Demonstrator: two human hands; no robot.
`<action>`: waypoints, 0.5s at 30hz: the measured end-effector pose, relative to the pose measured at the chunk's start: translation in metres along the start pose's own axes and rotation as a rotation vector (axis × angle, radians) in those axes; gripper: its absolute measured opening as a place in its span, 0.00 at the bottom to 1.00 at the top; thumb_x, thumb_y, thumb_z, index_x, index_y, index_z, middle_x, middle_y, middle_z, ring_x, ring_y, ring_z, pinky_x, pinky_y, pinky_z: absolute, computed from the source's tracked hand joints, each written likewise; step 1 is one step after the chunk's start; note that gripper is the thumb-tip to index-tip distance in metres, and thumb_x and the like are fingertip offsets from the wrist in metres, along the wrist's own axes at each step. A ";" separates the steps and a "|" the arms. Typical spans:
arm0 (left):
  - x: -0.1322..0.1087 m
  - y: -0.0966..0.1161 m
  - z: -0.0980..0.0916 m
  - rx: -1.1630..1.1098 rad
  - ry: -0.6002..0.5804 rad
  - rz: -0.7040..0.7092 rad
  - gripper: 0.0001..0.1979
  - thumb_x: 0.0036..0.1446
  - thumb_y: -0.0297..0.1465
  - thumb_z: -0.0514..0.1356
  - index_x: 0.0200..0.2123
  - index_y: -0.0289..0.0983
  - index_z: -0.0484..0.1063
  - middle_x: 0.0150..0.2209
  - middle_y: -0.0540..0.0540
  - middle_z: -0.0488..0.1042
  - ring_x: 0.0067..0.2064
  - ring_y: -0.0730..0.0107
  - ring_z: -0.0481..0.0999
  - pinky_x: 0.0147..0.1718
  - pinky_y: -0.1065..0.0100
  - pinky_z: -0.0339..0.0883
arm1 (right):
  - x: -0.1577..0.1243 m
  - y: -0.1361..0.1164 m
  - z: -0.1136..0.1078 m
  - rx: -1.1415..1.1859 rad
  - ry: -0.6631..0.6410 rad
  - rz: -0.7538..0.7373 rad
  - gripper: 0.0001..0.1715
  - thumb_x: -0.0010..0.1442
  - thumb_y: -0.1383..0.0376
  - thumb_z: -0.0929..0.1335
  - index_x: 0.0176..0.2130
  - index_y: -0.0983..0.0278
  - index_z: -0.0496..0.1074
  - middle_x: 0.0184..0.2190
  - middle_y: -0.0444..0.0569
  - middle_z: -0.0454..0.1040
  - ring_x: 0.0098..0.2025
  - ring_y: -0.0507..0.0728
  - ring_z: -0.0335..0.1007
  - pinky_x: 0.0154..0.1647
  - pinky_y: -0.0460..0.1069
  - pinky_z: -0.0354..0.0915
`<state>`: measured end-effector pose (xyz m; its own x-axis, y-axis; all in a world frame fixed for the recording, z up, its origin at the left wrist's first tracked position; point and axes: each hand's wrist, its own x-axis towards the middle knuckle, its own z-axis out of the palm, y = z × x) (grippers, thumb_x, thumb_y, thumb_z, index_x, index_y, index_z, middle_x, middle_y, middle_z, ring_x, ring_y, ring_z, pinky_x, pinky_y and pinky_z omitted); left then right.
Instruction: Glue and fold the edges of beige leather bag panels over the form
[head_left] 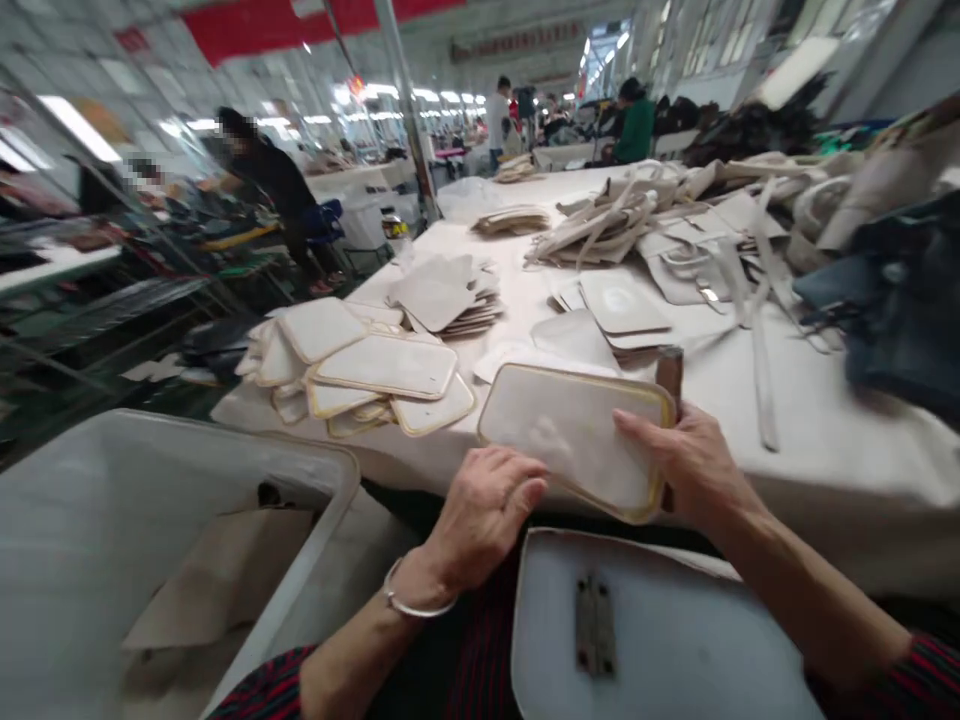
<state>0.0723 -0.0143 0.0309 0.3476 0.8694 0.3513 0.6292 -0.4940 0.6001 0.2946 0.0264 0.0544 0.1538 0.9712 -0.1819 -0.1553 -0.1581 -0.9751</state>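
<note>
A pale rounded rectangular panel with a yellowish glued-looking edge (562, 435) is tilted up over the table's front edge. My right hand (694, 455) grips its right end, fingers on the near face. A brown flat strip (670, 372) sticks up behind that end, against the same hand; its kind is unclear. My left hand (487, 510), wearing a bracelet, is closed with curled fingers at the panel's lower left edge; whatever is in it is hidden. Left of the panel lies a loose pile of similar yellow-edged panels (382, 367).
Stacked pale pieces (442, 290), a smaller stack (626, 303) and heaped straps and bag parts (697, 225) lie on the covered table (832, 420). Dark blue fabric (892, 300) sits right. A white bin (337, 475) stands left; a white hinged surface (667, 630) is below. People work beyond.
</note>
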 end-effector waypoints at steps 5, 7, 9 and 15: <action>-0.080 0.011 0.024 -0.321 0.064 -0.690 0.19 0.61 0.45 0.55 0.48 0.38 0.64 0.44 0.44 0.72 0.45 0.65 0.73 0.45 0.62 0.68 | -0.082 0.018 -0.143 -0.066 0.195 0.512 0.28 0.34 0.62 0.80 0.39 0.64 0.78 0.28 0.63 0.78 0.23 0.70 0.75 0.22 0.61 0.67; -0.113 0.024 0.040 -0.424 -0.031 -0.792 0.22 0.59 0.45 0.58 0.51 0.39 0.61 0.49 0.43 0.71 0.49 0.64 0.73 0.47 0.62 0.69 | -0.103 0.030 -0.177 -0.083 0.257 0.610 0.25 0.32 0.61 0.80 0.35 0.63 0.79 0.27 0.65 0.78 0.22 0.72 0.75 0.20 0.61 0.66; -0.136 0.039 0.053 -0.485 0.007 -0.862 0.21 0.59 0.44 0.58 0.51 0.40 0.62 0.50 0.43 0.71 0.49 0.64 0.74 0.48 0.62 0.69 | -0.116 0.039 -0.189 -0.102 0.288 0.634 0.24 0.31 0.61 0.80 0.33 0.62 0.79 0.27 0.64 0.78 0.21 0.71 0.75 0.19 0.60 0.67; -0.148 0.063 0.068 -0.505 0.279 -0.954 0.19 0.57 0.44 0.60 0.47 0.40 0.67 0.46 0.45 0.74 0.46 0.67 0.75 0.46 0.67 0.71 | -0.123 0.036 -0.151 -0.132 0.205 0.528 0.29 0.33 0.62 0.81 0.38 0.62 0.77 0.31 0.55 0.81 0.25 0.66 0.77 0.21 0.54 0.74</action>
<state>0.1079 -0.1730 -0.0322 -0.3354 0.8935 -0.2986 0.1783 0.3714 0.9112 0.4172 -0.1251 0.0227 0.2766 0.7024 -0.6559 -0.1409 -0.6455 -0.7506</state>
